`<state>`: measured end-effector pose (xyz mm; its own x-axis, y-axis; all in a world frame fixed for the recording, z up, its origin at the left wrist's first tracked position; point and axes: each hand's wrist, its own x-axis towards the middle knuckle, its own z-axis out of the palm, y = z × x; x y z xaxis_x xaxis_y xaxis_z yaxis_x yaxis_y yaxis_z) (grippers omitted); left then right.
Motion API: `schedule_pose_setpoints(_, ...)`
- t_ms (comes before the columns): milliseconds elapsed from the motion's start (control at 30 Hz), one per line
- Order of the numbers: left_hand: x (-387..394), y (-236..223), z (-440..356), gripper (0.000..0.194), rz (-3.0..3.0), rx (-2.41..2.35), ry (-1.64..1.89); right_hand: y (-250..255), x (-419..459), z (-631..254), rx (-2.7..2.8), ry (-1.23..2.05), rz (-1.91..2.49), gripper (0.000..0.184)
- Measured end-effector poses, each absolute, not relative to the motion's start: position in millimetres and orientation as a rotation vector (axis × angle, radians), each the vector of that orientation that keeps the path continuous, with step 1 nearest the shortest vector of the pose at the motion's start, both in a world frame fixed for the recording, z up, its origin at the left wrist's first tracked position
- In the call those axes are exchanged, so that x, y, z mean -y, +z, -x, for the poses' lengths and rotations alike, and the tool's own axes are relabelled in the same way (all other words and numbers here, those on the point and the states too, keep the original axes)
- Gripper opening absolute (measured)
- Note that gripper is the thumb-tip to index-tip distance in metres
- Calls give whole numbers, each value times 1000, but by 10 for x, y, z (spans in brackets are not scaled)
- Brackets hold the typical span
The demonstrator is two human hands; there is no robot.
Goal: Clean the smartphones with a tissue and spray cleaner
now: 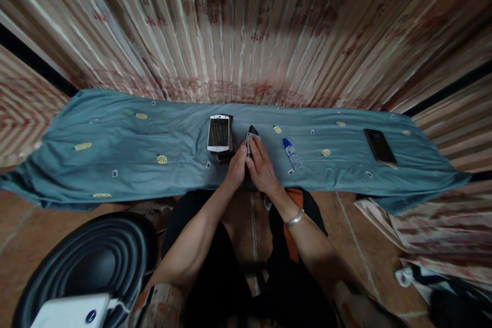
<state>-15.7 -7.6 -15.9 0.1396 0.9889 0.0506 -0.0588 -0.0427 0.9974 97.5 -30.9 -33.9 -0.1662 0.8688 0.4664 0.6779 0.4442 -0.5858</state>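
Observation:
Both my hands meet at the front middle of a teal cloth [115,143] spread over a low table. My left hand [236,166] and my right hand [262,164] are closed together around a small dark object with a pale face [251,136], held upright between the fingertips; what it is I cannot make out. A white-framed phone [219,133] lies face up just left of my hands, on top of another dark device. A small bottle with a blue cap [292,152] lies just to the right.
A black phone [380,146] lies far right on the cloth. Striped curtains hang behind the table. A black ribbed tub [92,261] with a white box [71,312] stands at lower left. Crumpled fabric and paper lie on the floor at lower right.

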Motion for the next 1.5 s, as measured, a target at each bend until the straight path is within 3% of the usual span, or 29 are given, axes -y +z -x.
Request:
schedule_pose_setpoints(1067, -63, -179, 251, 59, -1104, -1152, 1214, -330, 462, -903, 2051, 388, 1237, 59)
schedule_pose_setpoints(1500, -9, -96, 178, 51, -1080, -1180, 1145, -316, 399, -954, 1997, 355, 1260, 59)
